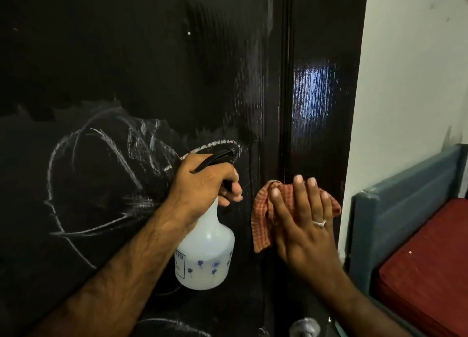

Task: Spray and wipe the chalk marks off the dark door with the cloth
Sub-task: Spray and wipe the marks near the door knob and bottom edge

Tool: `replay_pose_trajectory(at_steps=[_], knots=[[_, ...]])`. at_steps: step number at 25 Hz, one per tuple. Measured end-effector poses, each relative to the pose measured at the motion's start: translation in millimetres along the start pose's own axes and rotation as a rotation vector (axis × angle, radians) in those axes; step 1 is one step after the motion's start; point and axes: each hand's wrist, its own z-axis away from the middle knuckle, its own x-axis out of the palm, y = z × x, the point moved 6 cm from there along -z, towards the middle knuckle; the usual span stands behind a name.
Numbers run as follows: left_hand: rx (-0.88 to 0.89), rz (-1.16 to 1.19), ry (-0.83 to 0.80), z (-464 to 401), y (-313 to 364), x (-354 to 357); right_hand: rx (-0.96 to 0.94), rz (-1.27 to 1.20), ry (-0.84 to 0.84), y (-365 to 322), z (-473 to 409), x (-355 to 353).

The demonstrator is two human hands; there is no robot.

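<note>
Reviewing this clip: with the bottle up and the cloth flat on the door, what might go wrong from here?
1. The cloth, pressed by the right hand, sits right of the chalk marks, so they may be missed.
2. The spray bottle in the left hand is close to the door; liquid may run and smear chalk downward.
</note>
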Motion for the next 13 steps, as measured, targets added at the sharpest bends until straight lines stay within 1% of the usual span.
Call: replay_pose_trajectory(at_steps=[2,5,8,10,11,13], knots=[[-0.005,0.013,-0.006,2,0,-3,-0.007,-0.007,0.068,6,-30,-15],[-0.003,0.025,-0.007,-1,10,-5,0.051,0.006,0.243,14,-132,-60],[0.008,0.024,-0.034,-7,21,-2,0.137,0.063,0.351,30,-219,-98],[0.010,0.020,-0.041,-10,20,0,0.154,0.096,0.362,31,-225,-100],[0.006,0.023,-0.038,-11,16,0,0.137,0.087,0.357,28,-210,-91],[0.006,0.045,-0.023,-9,5,-6,0.106,0.004,0.304,10,-151,-62]])
